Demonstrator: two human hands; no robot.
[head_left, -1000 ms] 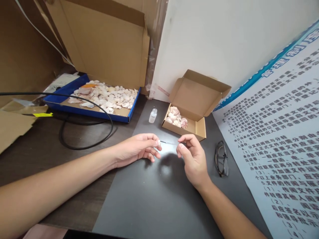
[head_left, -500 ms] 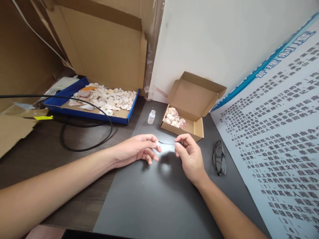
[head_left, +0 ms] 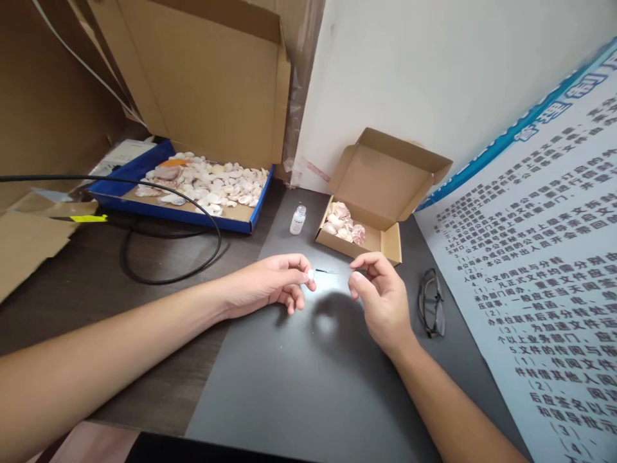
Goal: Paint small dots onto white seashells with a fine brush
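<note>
My left hand (head_left: 274, 283) rests on the dark mat (head_left: 313, 379) and pinches a small white cap (head_left: 311, 276) with a thin dark stem (head_left: 328, 272) sticking out to the right. My right hand (head_left: 380, 296) is just right of the stem's tip, thumb and forefinger pinched together on something I cannot make out. A small clear bottle (head_left: 297, 220) stands behind the hands. Beside the bottle, a small open cardboard box (head_left: 380, 241) holds a few pinkish shells (head_left: 343, 226).
A blue tray (head_left: 226, 222) at the back left holds several pale shells (head_left: 207, 183), with a large cardboard flap behind it. A black cable (head_left: 193, 273) loops on the brown table. Folded glasses (head_left: 431, 302) lie right of my hand. A printed poster (head_left: 544, 257) leans along the right.
My right hand has drawn a little to the right, away from the cap, so the stem's tip now shows free. The view shifted slightly; my left hand has hardly moved.
</note>
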